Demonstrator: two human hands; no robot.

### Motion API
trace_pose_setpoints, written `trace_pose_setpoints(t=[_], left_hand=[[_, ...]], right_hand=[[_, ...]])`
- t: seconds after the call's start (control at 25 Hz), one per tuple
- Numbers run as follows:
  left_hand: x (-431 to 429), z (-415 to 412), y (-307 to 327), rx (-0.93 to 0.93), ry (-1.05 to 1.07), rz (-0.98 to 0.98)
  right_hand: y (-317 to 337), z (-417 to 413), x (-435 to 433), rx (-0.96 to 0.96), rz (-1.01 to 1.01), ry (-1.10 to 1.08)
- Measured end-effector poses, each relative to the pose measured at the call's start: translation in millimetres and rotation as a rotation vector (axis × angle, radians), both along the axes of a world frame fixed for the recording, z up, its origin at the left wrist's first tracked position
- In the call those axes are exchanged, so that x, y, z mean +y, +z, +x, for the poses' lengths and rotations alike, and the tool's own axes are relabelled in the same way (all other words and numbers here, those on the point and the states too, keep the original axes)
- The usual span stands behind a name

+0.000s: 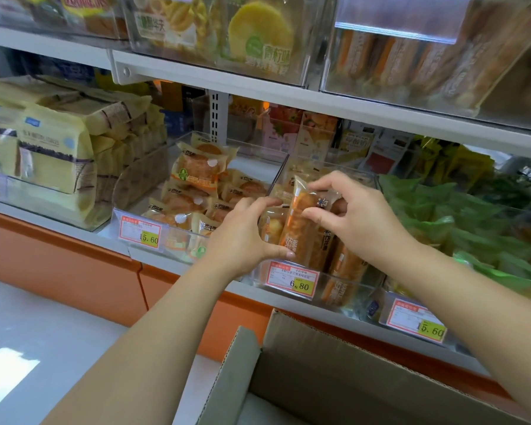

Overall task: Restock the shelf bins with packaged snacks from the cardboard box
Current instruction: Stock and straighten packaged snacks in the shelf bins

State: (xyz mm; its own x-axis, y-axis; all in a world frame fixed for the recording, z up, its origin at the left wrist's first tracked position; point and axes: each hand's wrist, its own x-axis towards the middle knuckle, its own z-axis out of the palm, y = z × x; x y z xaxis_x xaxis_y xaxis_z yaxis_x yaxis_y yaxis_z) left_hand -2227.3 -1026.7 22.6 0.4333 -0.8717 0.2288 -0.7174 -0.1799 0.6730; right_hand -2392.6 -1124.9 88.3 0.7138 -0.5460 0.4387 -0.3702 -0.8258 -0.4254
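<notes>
Snack restocking is under way at the white metal shelf (288,96), which carries a row of clear plastic bins. The landmark is the clear plastic centre bin (344,289) with the red-and-yellow price tag marked 6.80 (292,279) on its front wall.

Below that bin, nearest the camera, stands the brown cardboard box (334,372) with its flaps raised; its contents are out of view.

Far left of the centre bin stand large pale-yellow paper-look bread bags (56,154). The bin directly left of the centre bin (141,179) holds round buns in clear-and-orange wrappers (196,170) and bears a tag marked 5.60 (140,236). Right of the centre bin lie green plastic snack packets (460,216), with a second 5.60 tag (416,325) below them. On the shelf above it, clear bins hold yellow waffle packets (242,41).

Inside the centre bin, long orange-and-clear wrapped bread packets (350,265) stand upright, side by side.

One such long orange-and-clear packet (304,228) stands upright at the front left of the centre bin. The left hand (242,237) is closed on its lower left side, thumb at the bottom edge. The right hand (362,216) pinches its upper part between thumb and fingers.
</notes>
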Motion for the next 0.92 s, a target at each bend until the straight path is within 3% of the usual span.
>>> trace_pose_setpoints(t=[0.08,0.24,0.6,0.92], left_hand=[[3,3,4,0.06,-0.056,0.052],[14,13,11,0.353,-0.131,0.013],[3,5,3,0.257,0.06,-0.139],[-11,3,8,0.342,0.173,-0.275]], right_hand=[[-5,-2,3,0.008,0.032,-0.006],[-11,-5,9,0.021,0.021,-0.025],[5,1,12,0.252,0.119,-0.014],[-1,5,20,0.288,-0.025,-0.043]])
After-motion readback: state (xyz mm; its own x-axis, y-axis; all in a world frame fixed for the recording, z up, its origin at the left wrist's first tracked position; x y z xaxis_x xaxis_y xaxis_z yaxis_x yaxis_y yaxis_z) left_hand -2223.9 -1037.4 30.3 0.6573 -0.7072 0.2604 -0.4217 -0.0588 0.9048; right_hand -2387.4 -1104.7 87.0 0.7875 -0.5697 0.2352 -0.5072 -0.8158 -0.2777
